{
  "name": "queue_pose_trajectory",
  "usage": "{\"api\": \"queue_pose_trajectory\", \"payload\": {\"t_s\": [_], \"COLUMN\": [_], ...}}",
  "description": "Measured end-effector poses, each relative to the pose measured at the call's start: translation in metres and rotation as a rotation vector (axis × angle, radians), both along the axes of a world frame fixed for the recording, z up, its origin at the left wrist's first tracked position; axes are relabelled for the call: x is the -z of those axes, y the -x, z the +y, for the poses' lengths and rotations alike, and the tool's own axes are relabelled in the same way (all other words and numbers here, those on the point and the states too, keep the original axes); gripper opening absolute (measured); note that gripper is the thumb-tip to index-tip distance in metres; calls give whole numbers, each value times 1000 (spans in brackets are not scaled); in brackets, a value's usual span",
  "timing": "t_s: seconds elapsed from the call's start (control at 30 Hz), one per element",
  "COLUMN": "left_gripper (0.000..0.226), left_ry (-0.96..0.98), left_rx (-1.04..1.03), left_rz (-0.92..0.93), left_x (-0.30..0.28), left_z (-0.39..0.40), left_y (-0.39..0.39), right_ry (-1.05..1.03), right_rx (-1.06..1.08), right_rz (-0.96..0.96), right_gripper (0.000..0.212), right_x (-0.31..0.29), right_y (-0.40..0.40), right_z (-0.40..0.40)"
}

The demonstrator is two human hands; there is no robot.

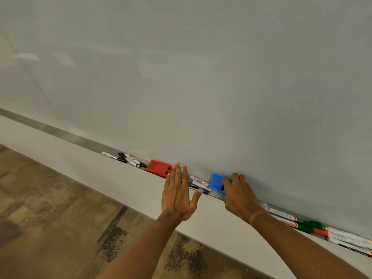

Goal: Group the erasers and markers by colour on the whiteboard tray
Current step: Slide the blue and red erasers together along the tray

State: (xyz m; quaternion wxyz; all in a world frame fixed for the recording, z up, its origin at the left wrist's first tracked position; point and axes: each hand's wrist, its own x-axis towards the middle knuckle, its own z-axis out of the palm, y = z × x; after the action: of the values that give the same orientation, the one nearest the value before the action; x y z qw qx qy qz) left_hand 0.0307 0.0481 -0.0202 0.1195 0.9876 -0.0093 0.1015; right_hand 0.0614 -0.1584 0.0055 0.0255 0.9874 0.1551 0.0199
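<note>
A blue eraser (215,182) sits in the metal whiteboard tray (66,135), and my right hand (239,195) grips its right end. Just left of it lie blue-capped markers (198,183). My left hand (178,191) hovers flat over them with fingers spread, thumb near a marker tip, holding nothing. A red eraser (158,168) lies further left, partly behind my left fingertips. Black markers (128,159) are bunched at the left. Green and red markers (308,226) lie to the right, behind my right wrist.
The whiteboard (201,77) fills the upper view. Below the tray runs a pale wall ledge (120,186), and a wooden floor (50,218) lies beneath. The tray stretch left of the black markers is bare metal.
</note>
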Motion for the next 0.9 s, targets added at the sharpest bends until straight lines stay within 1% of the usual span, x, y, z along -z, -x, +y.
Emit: {"api": "queue_pose_trajectory", "payload": {"t_s": [0.1,0.2,0.43,0.57,0.77,0.9], "left_gripper": [90,91,90,89,89,87], "left_ry": [0,-33,-32,-39,-43,-34], "left_rx": [-55,-122,-296,-374,-463,-485], "left_rz": [-38,-37,-50,-54,-64,-57], "left_x": [-8,-16,-32,-36,-33,-28], "left_z": [19,44,111,155,229,286], "left_y": [5,14,38,45,44,37], "right_ry": [-74,-141,-326,-425,-468,-487], "right_rx": [-61,-127,-279,-343,-443,-438], "right_rz": [-27,-40,-24,-7,-10,8], "right_gripper": [46,43,48,46,49,47], "right_x": [-13,-21,-32,-37,-36,-34], "right_y": [-6,-9,-13,-19,-35,-49], "right_z": [22,50,125,175,257,322]}}
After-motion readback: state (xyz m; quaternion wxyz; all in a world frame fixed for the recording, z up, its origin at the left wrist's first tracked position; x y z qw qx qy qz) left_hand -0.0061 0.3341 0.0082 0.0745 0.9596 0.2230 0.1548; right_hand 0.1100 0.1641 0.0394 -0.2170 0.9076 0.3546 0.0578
